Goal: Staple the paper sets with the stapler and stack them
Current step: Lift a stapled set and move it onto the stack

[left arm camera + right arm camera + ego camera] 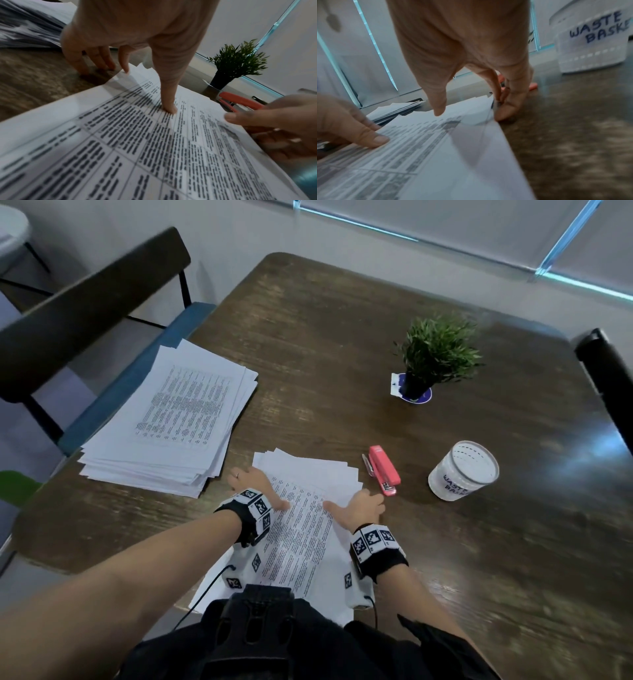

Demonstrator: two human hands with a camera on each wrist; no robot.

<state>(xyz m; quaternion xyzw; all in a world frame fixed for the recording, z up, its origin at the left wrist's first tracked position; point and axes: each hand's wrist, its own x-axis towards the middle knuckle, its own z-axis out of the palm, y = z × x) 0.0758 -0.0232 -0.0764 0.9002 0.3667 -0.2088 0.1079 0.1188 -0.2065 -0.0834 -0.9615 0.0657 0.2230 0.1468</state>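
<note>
A loose paper set of printed sheets lies at the table's near edge, its sheets fanned out at the far end. My left hand is at its left side: the thumb presses down on the top sheet, and the fingers reach down to the table beside the paper's edge. My right hand brackets the right side, its fingers against the paper's edge on the table and its thumb over the sheet. The pink stapler lies untouched just beyond my right hand.
A tall pile of printed sheets sits at the table's left edge. A white cup marked waste basket stands right of the stapler. A small potted plant is farther back. Chairs flank the wooden table.
</note>
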